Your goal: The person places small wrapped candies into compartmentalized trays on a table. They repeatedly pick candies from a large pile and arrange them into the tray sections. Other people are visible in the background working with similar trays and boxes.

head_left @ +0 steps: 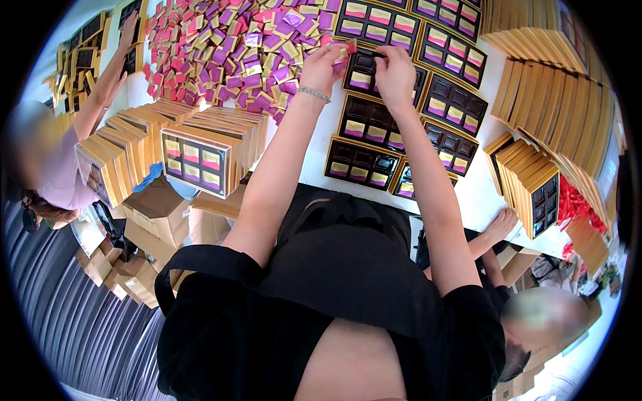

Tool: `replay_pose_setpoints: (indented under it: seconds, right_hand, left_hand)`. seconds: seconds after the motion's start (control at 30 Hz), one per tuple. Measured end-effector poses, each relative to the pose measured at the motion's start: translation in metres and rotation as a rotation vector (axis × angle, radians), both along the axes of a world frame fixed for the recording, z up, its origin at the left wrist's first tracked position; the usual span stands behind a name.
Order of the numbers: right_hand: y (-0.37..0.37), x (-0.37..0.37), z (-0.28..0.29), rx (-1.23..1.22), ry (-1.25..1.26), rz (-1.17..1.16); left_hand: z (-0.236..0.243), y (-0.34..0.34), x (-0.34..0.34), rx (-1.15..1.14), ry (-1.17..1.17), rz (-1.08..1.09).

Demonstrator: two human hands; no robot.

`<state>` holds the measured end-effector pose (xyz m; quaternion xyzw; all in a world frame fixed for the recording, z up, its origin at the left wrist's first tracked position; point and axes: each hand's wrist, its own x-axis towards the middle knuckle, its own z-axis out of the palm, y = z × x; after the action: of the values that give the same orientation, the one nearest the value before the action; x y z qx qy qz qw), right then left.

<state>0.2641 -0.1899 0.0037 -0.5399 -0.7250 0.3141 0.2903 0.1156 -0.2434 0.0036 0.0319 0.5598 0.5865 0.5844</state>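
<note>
My left hand, with a bracelet at the wrist, pinches a small red-pink wrapped packet at its fingertips, over the far left corner of a gold-edged black tray. Above the same tray is my right hand, its thumb and fingertips drawn together; whatever they hold is hidden. One purple-and-gold packet shows in that tray's front row, while its back compartments look dark. Nearer trays have purple-and-gold packets in front and dark compartments behind. A farther tray holds pink and purple packets in both rows.
A loose heap of pink, purple and gold packets spreads to the left. Gold boxes stand in rows at the left and right. Another person's hands reach in at far left; a co-worker's hand rests near boxes at right.
</note>
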Motion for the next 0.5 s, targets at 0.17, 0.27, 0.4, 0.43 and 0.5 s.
replay_pose_setpoints:
  seconds: [0.17, 0.27, 0.4, 0.43, 0.5]
  right_hand:
    - [0.008, -0.035, -0.005, 0.237, -0.143, 0.266]
    - [0.009, -0.040, -0.005, 0.191, -0.110, 0.306]
    - [0.007, -0.034, 0.002, -0.126, 0.223, 0.234]
    - [0.005, -0.028, 0.004, -0.201, 0.222, 0.246]
    - [0.007, -0.017, 0.000, -0.117, 0.151, 0.163]
  left_hand:
    - [0.001, -0.005, -0.014, -0.088, -0.011, 0.049]
    - [0.000, -0.006, -0.021, -0.076, 0.070, 0.027]
    - [0.012, -0.007, -0.017, 0.032, 0.220, -0.122]
    - [0.006, -0.007, -0.015, 0.050, 0.197, -0.140]
    - [0.000, 0.000, -0.024, -0.006, 0.795, -0.314]
